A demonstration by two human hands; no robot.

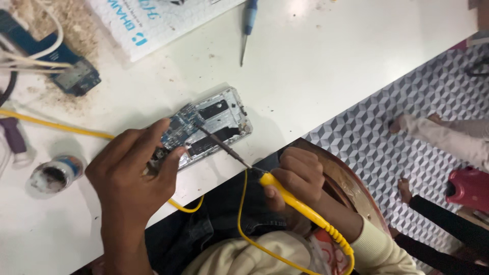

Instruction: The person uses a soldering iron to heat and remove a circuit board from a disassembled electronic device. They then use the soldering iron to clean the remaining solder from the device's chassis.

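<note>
An opened phone with its circuit board bare lies on the white table. My left hand presses down on the phone's near-left end, fingers on the blue board. My right hand grips a yellow-handled soldering iron. Its dark metal tip touches the board near the phone's middle. A yellow cord runs from the handle down across my lap.
A blue-handled screwdriver lies at the far edge beside a white printed box. At left sit a small round tin, a blue device with white cables and sawdust. Other people's feet rest on the patterned floor at right.
</note>
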